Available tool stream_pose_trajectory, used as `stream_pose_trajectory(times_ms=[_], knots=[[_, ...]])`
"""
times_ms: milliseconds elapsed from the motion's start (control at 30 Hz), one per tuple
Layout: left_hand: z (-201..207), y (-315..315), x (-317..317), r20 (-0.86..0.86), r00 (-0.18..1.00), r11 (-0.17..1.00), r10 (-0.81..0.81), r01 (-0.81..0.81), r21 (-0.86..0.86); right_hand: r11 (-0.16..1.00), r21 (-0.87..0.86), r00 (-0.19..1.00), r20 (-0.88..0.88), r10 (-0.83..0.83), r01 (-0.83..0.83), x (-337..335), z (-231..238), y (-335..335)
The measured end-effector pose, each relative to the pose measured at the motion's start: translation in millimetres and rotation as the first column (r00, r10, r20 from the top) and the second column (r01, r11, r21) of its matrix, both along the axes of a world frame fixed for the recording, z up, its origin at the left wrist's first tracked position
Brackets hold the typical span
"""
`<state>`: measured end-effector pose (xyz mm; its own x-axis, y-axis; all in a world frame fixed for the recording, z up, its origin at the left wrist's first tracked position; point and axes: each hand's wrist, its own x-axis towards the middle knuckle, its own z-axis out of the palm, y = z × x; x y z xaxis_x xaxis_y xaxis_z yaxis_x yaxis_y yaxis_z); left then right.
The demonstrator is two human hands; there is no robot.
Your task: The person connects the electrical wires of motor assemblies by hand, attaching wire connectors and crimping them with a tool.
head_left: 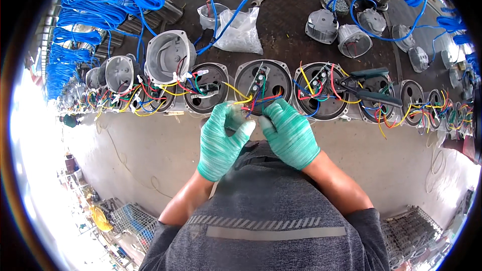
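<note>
Green-gloved, the right hand (292, 135) had a narrow grip on wires (266, 101) over the near edge of the round case (243, 81); whether the left hand (221, 145) gripped any was unclear. Gentle tension seemed safest for the circuit board (258, 80).

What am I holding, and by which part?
Your right hand seems to pinch coloured wires on the near side of the circuit board; whether your left hand grips any can't be told.
</note>
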<state>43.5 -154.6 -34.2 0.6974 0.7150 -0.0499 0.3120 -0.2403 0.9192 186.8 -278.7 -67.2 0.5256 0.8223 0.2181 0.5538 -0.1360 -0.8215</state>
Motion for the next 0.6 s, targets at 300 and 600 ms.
stream_pose_trajectory(times_ms=[300, 600], knots=[[0.8, 2.8, 7.7, -0.051, 0.999, 0.995, -0.016, 0.021, 0.096, 0.996, 0.016, 0.990, -0.117, 0.083, -0.082, 12.9, -4.4, -6.1], [5.2, 0.1, 4.2, -0.108, 0.992, 0.978, -0.068, 0.088, 0.190, 0.993, 0.059, 0.993, -0.062, 0.104, -0.100, 4.7, -4.5, -23.0]])
